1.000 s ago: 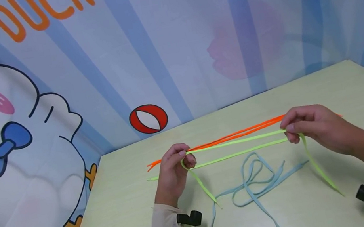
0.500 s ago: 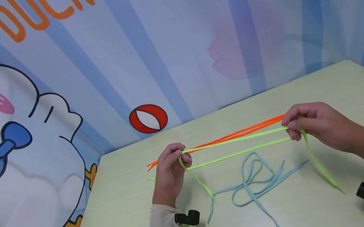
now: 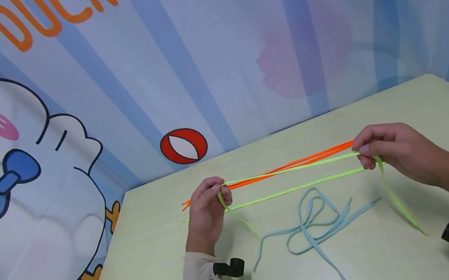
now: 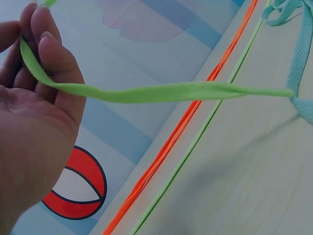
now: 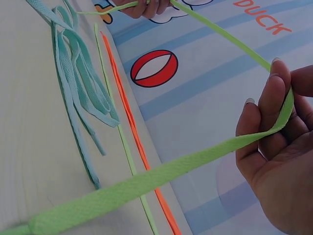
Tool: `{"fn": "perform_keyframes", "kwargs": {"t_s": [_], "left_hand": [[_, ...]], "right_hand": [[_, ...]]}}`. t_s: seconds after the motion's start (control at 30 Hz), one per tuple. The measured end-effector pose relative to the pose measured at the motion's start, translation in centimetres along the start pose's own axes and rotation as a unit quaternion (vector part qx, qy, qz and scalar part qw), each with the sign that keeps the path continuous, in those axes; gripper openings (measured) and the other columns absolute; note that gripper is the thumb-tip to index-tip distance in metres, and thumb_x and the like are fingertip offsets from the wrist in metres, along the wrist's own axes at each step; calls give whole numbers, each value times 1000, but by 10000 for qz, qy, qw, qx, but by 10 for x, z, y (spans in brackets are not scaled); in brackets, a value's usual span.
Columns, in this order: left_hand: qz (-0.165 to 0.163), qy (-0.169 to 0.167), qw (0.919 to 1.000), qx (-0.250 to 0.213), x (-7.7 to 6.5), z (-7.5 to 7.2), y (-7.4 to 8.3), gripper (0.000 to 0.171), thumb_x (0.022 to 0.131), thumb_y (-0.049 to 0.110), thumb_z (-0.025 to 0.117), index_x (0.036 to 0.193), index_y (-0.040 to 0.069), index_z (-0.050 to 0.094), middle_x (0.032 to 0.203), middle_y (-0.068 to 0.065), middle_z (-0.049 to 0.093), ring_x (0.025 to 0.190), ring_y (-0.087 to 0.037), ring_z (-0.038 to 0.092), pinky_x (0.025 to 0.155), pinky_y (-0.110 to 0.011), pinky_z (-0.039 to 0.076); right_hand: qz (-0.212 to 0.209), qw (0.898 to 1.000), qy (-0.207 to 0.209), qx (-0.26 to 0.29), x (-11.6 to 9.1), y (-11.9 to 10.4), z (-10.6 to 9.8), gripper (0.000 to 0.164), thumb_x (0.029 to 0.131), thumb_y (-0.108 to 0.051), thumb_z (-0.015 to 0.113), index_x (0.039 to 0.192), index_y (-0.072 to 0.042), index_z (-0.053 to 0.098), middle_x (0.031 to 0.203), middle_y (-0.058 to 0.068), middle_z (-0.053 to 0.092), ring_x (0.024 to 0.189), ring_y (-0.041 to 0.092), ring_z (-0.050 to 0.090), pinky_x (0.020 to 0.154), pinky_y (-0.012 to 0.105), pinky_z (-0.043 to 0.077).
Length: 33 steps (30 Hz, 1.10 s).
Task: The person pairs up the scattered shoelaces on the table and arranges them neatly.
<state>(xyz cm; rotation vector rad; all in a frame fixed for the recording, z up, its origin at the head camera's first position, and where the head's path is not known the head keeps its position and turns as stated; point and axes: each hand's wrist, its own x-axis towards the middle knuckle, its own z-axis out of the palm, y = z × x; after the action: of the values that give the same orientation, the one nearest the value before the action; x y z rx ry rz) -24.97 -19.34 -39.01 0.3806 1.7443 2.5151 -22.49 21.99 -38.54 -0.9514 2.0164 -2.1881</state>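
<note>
A yellow-green shoelace (image 3: 291, 168) is stretched between both hands above the table. My left hand (image 3: 205, 207) pinches it between thumb and fingers, and a loose end (image 4: 161, 93) hangs from that hand with its tip by the blue lace. On the other side my right hand (image 3: 396, 151) pinches the same lace, its other end (image 5: 146, 181) dangling down. Below, a second yellow-green shoelace (image 3: 286, 191) lies straight on the table. Behind it lie orange shoelaces (image 3: 253, 180), running side by side and partly hidden by the hands.
A light blue shoelace (image 3: 310, 225) lies in loose loops on the pale table (image 3: 140, 273), nearer the front. At the back stands a printed curtain (image 3: 237, 58) with a duck and a red ball picture.
My right hand has moved slightly right and up, and my left hand slightly left. The held lace has risen a little and overlaps the orange laces more. Both hands keep their pinch.
</note>
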Motion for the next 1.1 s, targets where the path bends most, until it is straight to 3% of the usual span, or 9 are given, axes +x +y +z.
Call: {"fn": "perform_keyframes", "kwargs": {"t_s": [0.4,0.67,0.97,1.1], "left_hand": [[250,348,9989,-210,0,-8,-2,19,100,8,48,102,7,66,87,-6,61,79,-19,55,71,-28,47],[230,540,9982,-76,0,-12,1,17,101,11,49,105,8,66,90,-6,61,82,-19,56,74,-28,48],[299,674,9973,-40,0,-17,5,15,100,11,52,103,9,67,89,-6,61,81,-19,56,73,-28,48],[259,772,9966,87,1,-20,5,15,100,11,53,104,8,67,90,-7,61,81,-19,56,73,-28,47]], "right_hand": [[105,9999,100,-56,0,-2,-4,20,101,9,44,108,6,63,84,11,61,74,23,58,74,27,53],[156,9995,223,-160,1,0,-8,20,102,7,45,107,5,64,84,11,62,75,21,58,71,28,53],[320,9985,384,-227,1,1,-12,16,102,5,47,108,12,60,84,10,63,75,20,60,71,27,54],[355,9982,438,-223,0,4,-16,16,102,4,48,108,9,62,85,9,63,74,20,60,70,27,54]]}}
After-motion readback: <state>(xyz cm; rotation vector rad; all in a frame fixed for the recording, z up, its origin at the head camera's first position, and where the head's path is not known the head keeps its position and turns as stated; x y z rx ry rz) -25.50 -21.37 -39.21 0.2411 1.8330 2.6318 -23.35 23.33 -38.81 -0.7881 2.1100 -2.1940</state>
